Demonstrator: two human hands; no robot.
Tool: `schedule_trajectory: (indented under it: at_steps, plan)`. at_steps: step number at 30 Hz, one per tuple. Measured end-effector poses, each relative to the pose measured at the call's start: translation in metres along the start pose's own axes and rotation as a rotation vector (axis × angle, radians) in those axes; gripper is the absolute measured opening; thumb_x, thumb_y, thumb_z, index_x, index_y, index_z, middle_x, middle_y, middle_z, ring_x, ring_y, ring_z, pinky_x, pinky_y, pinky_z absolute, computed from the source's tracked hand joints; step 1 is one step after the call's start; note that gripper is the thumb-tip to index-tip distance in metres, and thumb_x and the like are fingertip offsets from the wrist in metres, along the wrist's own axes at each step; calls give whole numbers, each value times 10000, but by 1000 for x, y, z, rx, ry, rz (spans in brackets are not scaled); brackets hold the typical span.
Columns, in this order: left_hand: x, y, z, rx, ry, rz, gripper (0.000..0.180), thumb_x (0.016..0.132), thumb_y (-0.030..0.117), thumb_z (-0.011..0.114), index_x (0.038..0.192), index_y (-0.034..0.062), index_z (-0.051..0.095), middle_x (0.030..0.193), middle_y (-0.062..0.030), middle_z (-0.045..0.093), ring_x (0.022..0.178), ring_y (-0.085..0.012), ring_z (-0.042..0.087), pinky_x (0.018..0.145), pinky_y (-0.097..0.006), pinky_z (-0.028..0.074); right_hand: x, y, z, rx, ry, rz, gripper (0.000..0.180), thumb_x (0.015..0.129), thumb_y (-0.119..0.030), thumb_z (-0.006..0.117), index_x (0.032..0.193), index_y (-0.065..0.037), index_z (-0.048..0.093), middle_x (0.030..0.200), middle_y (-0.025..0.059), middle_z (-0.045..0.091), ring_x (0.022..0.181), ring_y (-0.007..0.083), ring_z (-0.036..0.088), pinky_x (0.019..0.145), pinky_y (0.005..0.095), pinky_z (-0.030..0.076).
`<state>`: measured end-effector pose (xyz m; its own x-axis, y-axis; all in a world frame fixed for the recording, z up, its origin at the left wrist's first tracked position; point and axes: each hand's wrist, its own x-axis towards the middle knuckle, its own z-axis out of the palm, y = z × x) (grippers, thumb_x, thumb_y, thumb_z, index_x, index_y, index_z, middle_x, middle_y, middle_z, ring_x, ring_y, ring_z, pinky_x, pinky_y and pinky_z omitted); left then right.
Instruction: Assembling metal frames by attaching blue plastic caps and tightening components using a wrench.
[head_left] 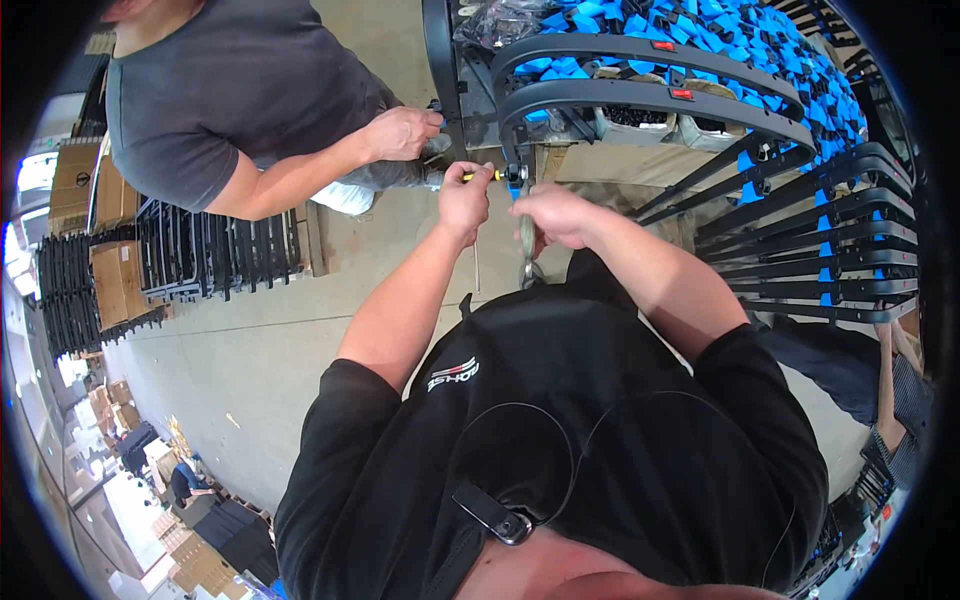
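A black curved metal frame (508, 135) reaches down toward me at the upper middle. Close to its end, my left hand (465, 205) is closed around a tool with a yellow-and-black handle (484, 177). Below that hand points a thin metal rod (477, 265); I cannot tell if it belongs to the same tool. My right hand (560, 215) grips a grey-green tool (527, 232) with a silvery lower end, its exact kind unclear. Between the hands, at the frame's end, sits a small black fitting (516, 172) above a blue piece (515, 190).
A co-worker in a dark shirt (220, 90) stands at the left, one hand (402, 133) at another black frame bar (440, 60). Many blue and black pieces (690, 35) are heaped behind. Black frames (820, 235) line the right, beside another person (890, 390). Stacked frames (220, 245) stand left.
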<state>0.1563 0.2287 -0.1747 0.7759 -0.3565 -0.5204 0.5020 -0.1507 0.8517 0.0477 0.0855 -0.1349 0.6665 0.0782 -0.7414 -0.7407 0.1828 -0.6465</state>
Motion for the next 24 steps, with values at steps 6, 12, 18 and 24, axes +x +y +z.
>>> schedule_trajectory:
  at_steps: [6, 12, 18, 24]
  plan:
    - [-3, -5, -4, -45, 22, 21, 194, 953, 229, 728, 960, 132, 561, 610, 40, 485, 442, -61, 377, 382, -288, 240, 6, -7, 6, -380, 40, 106, 419, 930, -191, 587, 1159, 157, 547, 1072, 336, 681, 940, 433, 720, 766, 465, 597]
    - [-5, 16, 12, 3, -22, -86, 206, 952, 240, 725, 956, 137, 547, 592, 34, 470, 412, -74, 371, 362, -293, 239, 51, 61, -5, -795, 513, -382, 341, 887, -155, 594, 1089, 118, 560, 938, 231, 687, 697, 343, 712, 534, 460, 575]
    - [7, -12, -6, 96, 97, 113, 207, 933, 251, 743, 911, 116, 589, 655, 30, 531, 515, -73, 432, 448, -299, 310, -24, -20, 21, -250, 108, 67, 485, 890, -201, 617, 1186, 161, 489, 1076, 316, 678, 928, 405, 718, 798, 476, 586]
    - [0, 6, 8, 81, 34, -43, 228, 954, 274, 724, 984, 140, 542, 609, 40, 454, 426, -69, 371, 376, -260, 242, 12, 30, 7, -743, 362, -204, 599, 876, -222, 643, 1256, 183, 422, 1144, 346, 655, 1082, 427, 681, 903, 432, 555]
